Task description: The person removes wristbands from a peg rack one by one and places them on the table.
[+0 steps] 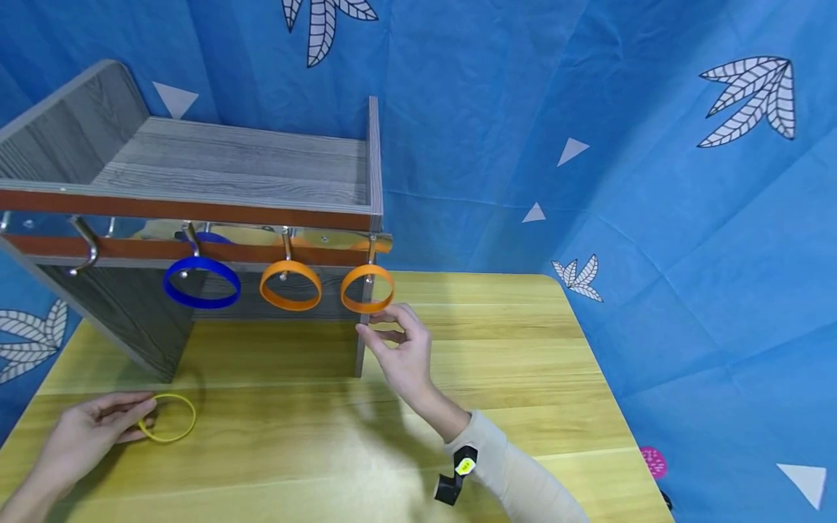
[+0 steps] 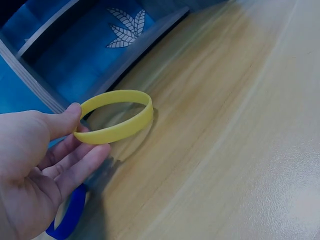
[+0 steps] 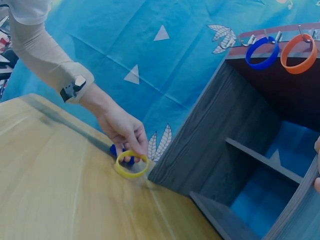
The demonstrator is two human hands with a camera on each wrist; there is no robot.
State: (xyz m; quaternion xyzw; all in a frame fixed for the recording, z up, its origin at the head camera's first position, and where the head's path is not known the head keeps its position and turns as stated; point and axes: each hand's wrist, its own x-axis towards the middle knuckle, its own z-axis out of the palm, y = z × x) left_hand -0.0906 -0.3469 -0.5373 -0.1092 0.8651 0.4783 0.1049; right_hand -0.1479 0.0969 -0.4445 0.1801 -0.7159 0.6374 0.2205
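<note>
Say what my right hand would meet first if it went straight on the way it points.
Probably the rightmost orange band, hanging just ahead of your right hand in the head view; the shelf's right side panel looks close too, and depth is unclear.

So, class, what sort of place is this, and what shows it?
Probably a staged tabletop work area: a wood-grain table, a grey shelf unit with metal hooks, and blue leaf-print cloth hung as a backdrop.
</note>
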